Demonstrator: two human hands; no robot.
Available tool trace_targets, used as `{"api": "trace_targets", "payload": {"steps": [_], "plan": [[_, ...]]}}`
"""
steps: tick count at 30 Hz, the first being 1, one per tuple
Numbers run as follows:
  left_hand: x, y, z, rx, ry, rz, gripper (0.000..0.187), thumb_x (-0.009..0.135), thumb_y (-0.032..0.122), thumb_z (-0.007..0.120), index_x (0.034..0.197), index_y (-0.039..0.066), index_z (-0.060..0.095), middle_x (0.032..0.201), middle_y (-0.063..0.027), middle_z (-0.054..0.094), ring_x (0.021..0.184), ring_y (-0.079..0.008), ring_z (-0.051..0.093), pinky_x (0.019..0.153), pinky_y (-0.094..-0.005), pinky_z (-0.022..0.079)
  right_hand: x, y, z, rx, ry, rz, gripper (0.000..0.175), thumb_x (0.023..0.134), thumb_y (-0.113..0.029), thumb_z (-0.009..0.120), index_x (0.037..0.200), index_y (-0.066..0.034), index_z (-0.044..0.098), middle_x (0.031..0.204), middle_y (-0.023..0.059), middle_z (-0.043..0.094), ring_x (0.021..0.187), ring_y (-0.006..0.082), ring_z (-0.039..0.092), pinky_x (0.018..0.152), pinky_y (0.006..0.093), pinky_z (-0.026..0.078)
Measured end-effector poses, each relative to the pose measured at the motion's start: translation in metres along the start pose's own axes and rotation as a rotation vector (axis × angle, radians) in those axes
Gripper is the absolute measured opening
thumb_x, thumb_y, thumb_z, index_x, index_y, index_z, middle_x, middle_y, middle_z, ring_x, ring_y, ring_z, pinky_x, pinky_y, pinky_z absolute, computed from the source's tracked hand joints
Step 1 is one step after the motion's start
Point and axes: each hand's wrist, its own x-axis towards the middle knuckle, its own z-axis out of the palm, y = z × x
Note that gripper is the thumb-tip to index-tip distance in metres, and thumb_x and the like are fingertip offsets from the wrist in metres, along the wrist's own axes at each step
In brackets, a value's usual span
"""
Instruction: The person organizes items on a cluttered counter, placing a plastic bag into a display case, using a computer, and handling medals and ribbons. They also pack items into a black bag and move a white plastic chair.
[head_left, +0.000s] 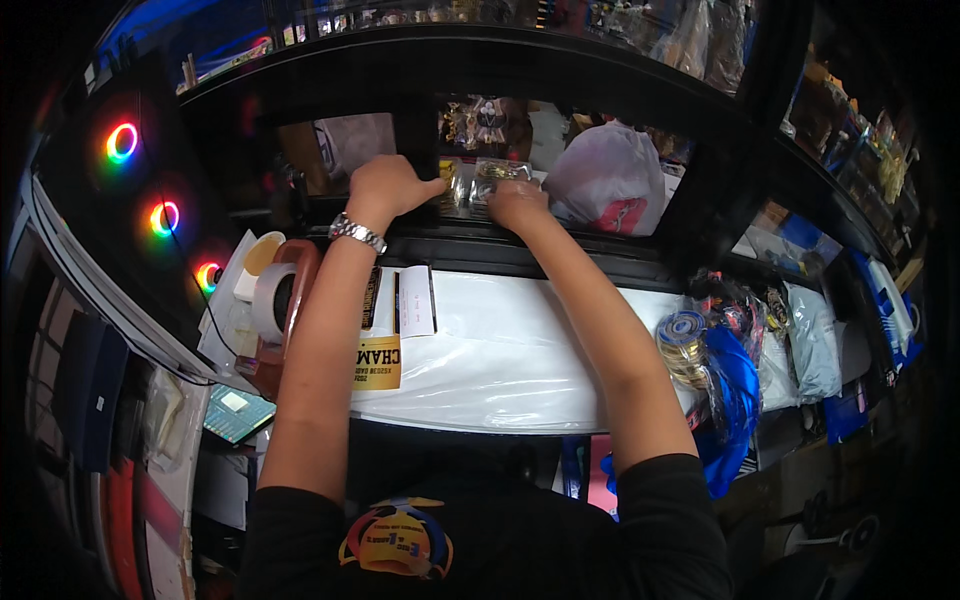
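My left hand (391, 186), with a metal-band watch on the wrist, is at the black frame (416, 142) of a cabinet opening. Its thumb points right; the other fingers are mostly hidden. Inside the opening, my right hand (519, 202) touches the front of a clear plastic box (501, 171) holding gold-coloured pieces. Whether its fingers grip the box is hidden. A second clear box (450, 184) with gold-coloured contents stands between my hands. Right of my right hand sits a bulging white plastic bag (611, 176).
Below my arms is a white plastic-covered tabletop (495, 352) with printed cards (415, 300) on it. At left are a brown tape dispenser (300, 281), a clear tape roll (268, 300) and glowing ring-lit fans (165, 217). At right lie a ribbon spool (681, 337) and blue ribbon (727, 420).
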Motion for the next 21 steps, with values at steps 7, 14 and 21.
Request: {"api": "trace_targets", "payload": {"steps": [7, 14, 21], "plan": [[0.0, 0.041, 0.021, 0.063, -0.014, 0.152, 0.068, 0.07, 0.066, 0.063, 0.083, 0.001, 0.072, 0.083, -0.0191, 0.069, 0.079, -0.0333, 0.068, 0.071, -0.0398, 0.054, -0.043, 0.034, -0.062, 0.304, 0.174, -0.016, 0.04, 0.089, -0.031, 0.056, 0.117, -0.0036, 0.062, 0.114, 0.0218, 0.063, 0.11, 0.0374, 0.058, 0.096, 0.0414, 0.045], [-0.008, 0.128, 0.045, 0.016, -0.058, 0.251, 0.047, 0.083, 0.049, 0.058, 0.088, 0.006, 0.074, 0.086, -0.0124, 0.071, 0.083, -0.0301, 0.069, 0.062, -0.0464, 0.054, -0.174, 0.061, -0.115, 0.372, 0.351, 0.071, 0.04, 0.088, -0.032, 0.058, 0.113, -0.0004, 0.063, 0.104, 0.0241, 0.065, 0.099, 0.0386, 0.063, 0.087, 0.0409, 0.048], [-0.02, 0.202, 0.07, 0.097, 0.022, 0.425, 0.02, 0.076, 0.017, 0.066, 0.089, 0.004, 0.073, 0.089, -0.016, 0.071, 0.085, -0.0325, 0.07, 0.065, -0.0476, 0.055, -0.31, 0.084, -0.116, 0.608, 0.504, 0.146, 0.029, 0.088, -0.017, 0.063, 0.112, 0.0008, 0.062, 0.086, 0.0156, 0.066, 0.076, 0.0199, 0.063, 0.07, 0.0315, 0.05]]}}
